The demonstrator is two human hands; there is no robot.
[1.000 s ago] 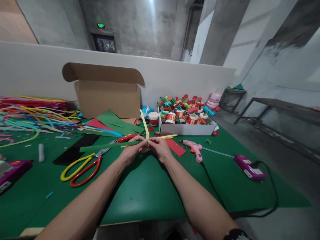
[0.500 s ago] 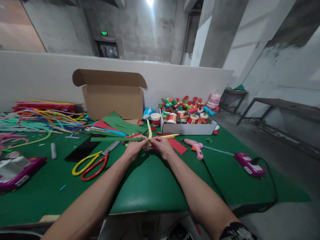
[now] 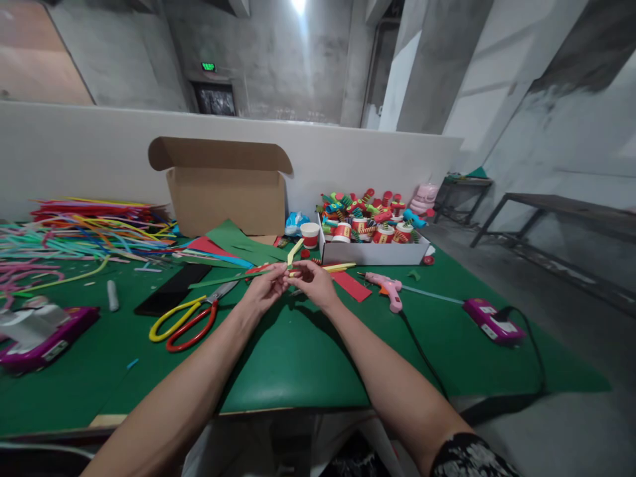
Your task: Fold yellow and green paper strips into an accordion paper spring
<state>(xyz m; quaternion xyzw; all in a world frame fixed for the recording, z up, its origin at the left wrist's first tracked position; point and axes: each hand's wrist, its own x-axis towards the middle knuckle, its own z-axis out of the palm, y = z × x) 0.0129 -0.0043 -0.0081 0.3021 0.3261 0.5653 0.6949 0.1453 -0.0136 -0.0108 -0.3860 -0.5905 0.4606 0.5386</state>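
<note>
My left hand [image 3: 267,293] and my right hand [image 3: 312,283] meet over the green table [image 3: 298,358], fingers pinched together. Between them they hold crossed paper strips: a long green strip [image 3: 218,281] running out to the left and a yellow strip [image 3: 294,252] sticking up and back. Another yellow strip [image 3: 338,267] lies just beyond my right hand, by a red paper piece [image 3: 352,285].
Red-and-yellow scissors [image 3: 186,318] and a black phone [image 3: 173,289] lie left of my hands. A pink glue gun [image 3: 388,289] and purple socket [image 3: 491,321] lie right. Behind stand an open cardboard box [image 3: 226,192], a white box of finished crafts [image 3: 370,252], paper sheets [image 3: 233,245] and pipe cleaners [image 3: 79,232].
My hands lifted slightly off the table and turned the strips. The yellow strip tipped from upright to leaning back, and the green strip now slants lower to the left. The view shifted a little.
</note>
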